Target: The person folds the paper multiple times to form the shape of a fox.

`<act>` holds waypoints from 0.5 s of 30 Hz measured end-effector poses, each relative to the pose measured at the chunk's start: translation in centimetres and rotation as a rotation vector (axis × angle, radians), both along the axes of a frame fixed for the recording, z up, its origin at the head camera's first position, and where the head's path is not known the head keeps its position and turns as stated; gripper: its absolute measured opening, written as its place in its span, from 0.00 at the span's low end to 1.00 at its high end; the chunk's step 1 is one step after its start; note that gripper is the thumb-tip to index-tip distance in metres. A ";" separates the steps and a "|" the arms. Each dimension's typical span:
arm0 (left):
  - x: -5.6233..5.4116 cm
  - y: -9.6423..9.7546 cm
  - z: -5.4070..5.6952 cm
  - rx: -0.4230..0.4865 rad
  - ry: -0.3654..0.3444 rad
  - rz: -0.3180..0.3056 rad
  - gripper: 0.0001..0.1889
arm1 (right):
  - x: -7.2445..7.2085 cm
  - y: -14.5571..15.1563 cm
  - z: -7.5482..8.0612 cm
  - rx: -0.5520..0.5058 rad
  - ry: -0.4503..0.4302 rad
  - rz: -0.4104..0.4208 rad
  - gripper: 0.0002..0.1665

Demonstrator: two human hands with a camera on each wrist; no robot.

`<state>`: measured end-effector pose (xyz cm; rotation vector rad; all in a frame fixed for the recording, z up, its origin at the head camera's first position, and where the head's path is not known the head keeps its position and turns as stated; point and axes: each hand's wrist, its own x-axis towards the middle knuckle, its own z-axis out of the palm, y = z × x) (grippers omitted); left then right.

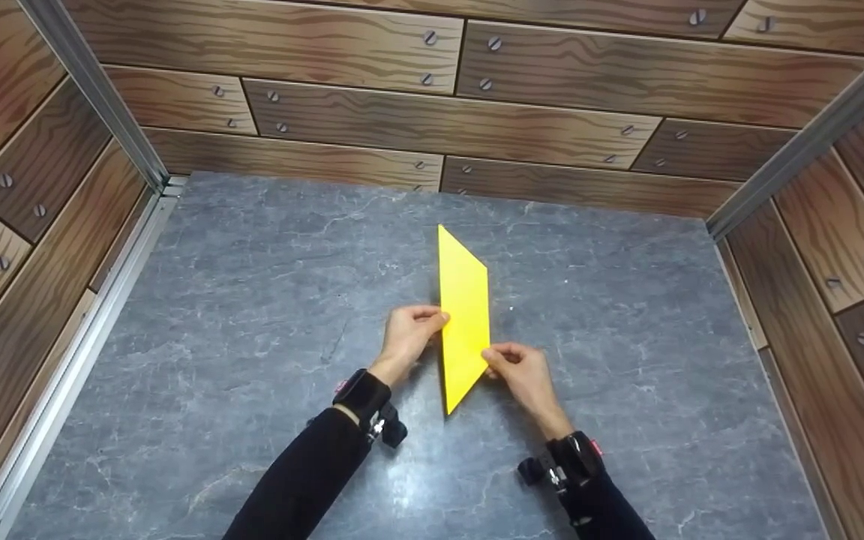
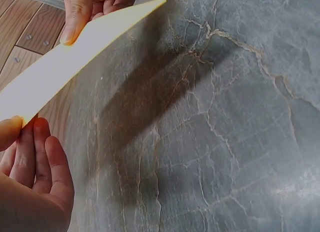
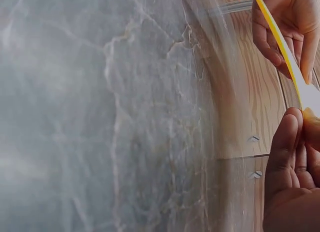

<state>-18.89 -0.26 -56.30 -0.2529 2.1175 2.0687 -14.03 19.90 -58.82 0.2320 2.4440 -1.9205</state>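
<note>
A folded sheet of yellow paper (image 1: 465, 322), long with slanted ends, is held up between two hands above the grey surface. The left hand (image 1: 409, 334) pinches its left long edge near the middle, thumb on top. Lower down on the opposite edge, the right hand (image 1: 523, 373) pinches it between thumb and fingers. In the left wrist view the paper (image 2: 65, 66) looks pale and slightly bowed, and its shadow falls below it. From the right wrist, only a narrow strip of the paper (image 3: 281, 39) shows, with both hands at the frame's right side.
The grey marbled surface (image 1: 267, 247) lies beneath the hands. Wood-patterned panels (image 1: 372, 112) stand at the back and on both sides, with metal posts (image 1: 98, 90) at the corners. Black camera bands (image 1: 363, 395) sit on both wrists.
</note>
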 end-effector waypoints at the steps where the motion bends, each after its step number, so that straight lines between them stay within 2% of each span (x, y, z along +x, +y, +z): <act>1: 0.0 0.0 0.0 0.000 -0.001 0.003 0.14 | 0.0 0.0 0.0 -0.004 0.001 0.002 0.14; 5: 0.1 -0.1 -0.1 -0.007 -0.016 0.005 0.14 | -0.1 0.1 -0.2 0.008 0.008 -0.003 0.17; 9: 0.3 -0.2 -0.6 -0.038 -0.016 -0.019 0.13 | -0.4 0.2 -0.3 0.008 0.026 -0.012 0.18; 15: 0.5 -0.3 -1.6 -0.163 0.018 -0.046 0.12 | -0.6 0.1 -0.4 -0.028 0.049 -0.024 0.15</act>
